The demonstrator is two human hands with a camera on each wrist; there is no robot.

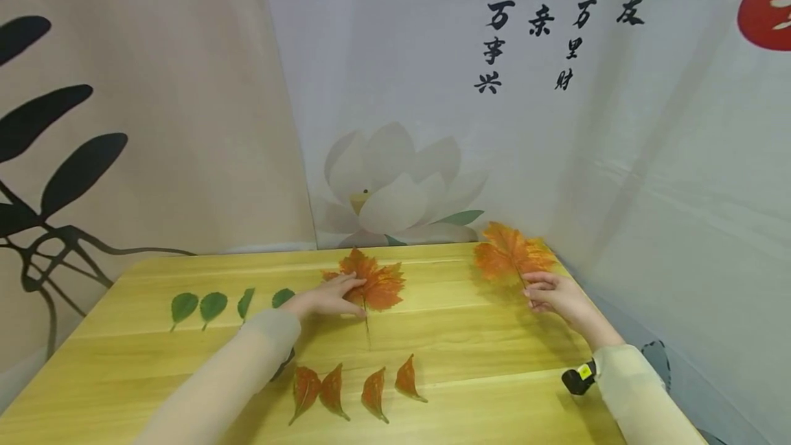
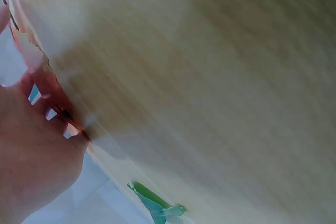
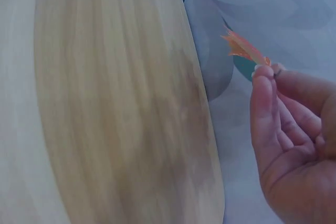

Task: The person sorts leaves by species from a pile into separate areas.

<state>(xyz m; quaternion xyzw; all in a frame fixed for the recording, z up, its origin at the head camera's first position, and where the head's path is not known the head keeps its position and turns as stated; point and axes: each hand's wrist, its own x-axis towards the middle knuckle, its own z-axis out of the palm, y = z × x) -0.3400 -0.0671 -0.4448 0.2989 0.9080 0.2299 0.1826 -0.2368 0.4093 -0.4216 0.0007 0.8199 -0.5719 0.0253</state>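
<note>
My left hand (image 1: 330,296) rests on an orange maple leaf (image 1: 384,286) lying on the table, its fingers spread over the leaf's left part. The thin stem of that leaf points toward me. In the left wrist view the hand (image 2: 44,156) touches the leaf at the table's edge. At the far right, my right hand (image 1: 556,297) pinches the stem of a second orange maple leaf (image 1: 508,249), held up above the table with a shadow below it. The right wrist view shows this leaf (image 3: 244,48) nearly edge-on beyond the thumb and fingertips of the hand (image 3: 294,140).
Several small green leaves (image 1: 213,306) lie in a row at the left of the wooden table (image 1: 482,335). Several small red leaves (image 1: 373,393) lie in a row nearer me. Behind the table hangs a printed cloth (image 1: 395,88) with a lotus and writing.
</note>
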